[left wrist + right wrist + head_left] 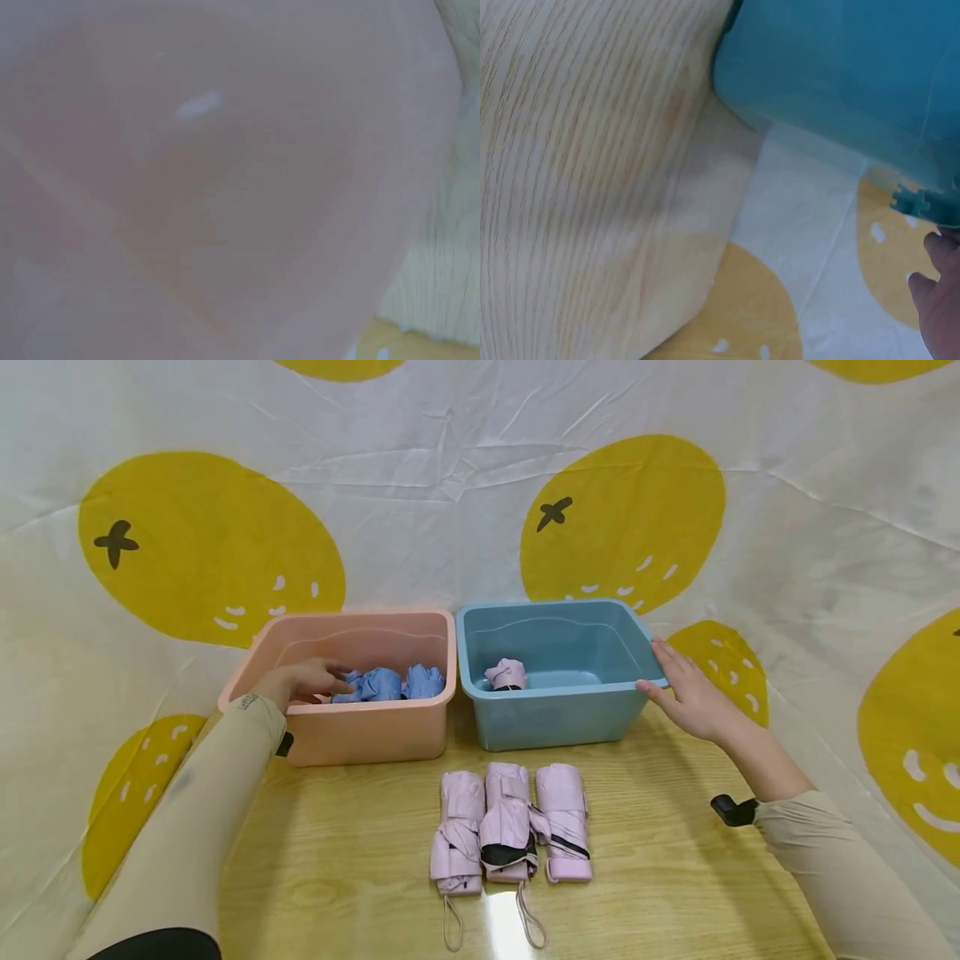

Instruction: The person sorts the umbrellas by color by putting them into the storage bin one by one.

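Observation:
My left hand [311,678] reaches over the near rim of a peach plastic bin [367,735]. Its fingers are loosely extended beside blue folded umbrellas [382,683]; whether they touch them is unclear. At the right corner of a blue plastic bin [555,720], my right hand [693,702] rests on the rim with fingers spread. One pink folded umbrella [507,673] stands inside that bin. Three more lie side by side in front of the bins: a left one [459,831], a middle one [510,818] and a right one [564,818]. Blurred peach plastic [262,210] fills most of the left wrist view.
The bins stand close together at the back of a wooden table [360,860], against a white cloth [405,527] printed with yellow fruit. Thin wrist loops [528,917] trail from two pink umbrellas toward the near edge.

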